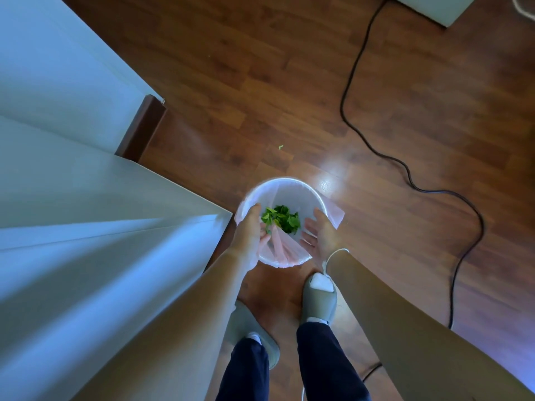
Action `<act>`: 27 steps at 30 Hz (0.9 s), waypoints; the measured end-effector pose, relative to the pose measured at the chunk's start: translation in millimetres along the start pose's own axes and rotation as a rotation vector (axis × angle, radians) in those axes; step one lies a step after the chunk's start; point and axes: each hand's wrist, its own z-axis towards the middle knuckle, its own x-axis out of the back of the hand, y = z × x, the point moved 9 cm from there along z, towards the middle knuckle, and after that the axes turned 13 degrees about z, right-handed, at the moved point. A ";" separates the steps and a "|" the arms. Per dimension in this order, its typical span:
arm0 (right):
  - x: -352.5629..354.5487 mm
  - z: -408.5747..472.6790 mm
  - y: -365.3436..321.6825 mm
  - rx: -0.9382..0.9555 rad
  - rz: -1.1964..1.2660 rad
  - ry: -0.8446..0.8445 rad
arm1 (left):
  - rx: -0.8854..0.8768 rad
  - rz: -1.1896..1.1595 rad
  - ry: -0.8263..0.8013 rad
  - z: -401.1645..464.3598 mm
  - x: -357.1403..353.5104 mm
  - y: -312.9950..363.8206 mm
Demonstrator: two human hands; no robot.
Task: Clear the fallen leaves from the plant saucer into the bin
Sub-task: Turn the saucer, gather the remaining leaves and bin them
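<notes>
Head view: we stand over bin (285, 186) on floor. Leaves (282, 218) lie heaped in liner at bin bottom. Left hand (250, 230) over rim, grip loosely curled, few leaves at fingertips. Right hand (320, 234) spread, palm bare. Saucer unseen. Stray leaf (280, 147) on floor beyond bin. We judge dumping step; next: shake off remainder, fetch stray.

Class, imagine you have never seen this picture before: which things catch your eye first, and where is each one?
Bright green leaves lie heaped in the round white plastic-lined bin at centre, with the left hand and open right hand over its rim. A long black cable snakes across the brown wooden floor at right, and one stray green scrap lies beyond the bin.
</notes>
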 end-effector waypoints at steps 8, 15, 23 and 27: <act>7.2 -1.2 4.0 -0.017 -0.003 -0.008 | 0.018 0.069 -0.013 -4.3 1.7 -3.4; 16.3 5.8 7.8 -0.030 -0.002 0.003 | 0.024 0.069 -0.006 -4.3 0.8 -5.6; 18.5 15.7 11.1 -0.037 -0.012 -0.002 | -0.034 0.160 0.043 9.3 3.5 -5.5; 18.8 19.6 13.4 -0.042 -0.018 -0.008 | 0.002 0.158 0.115 13.7 10.2 -10.7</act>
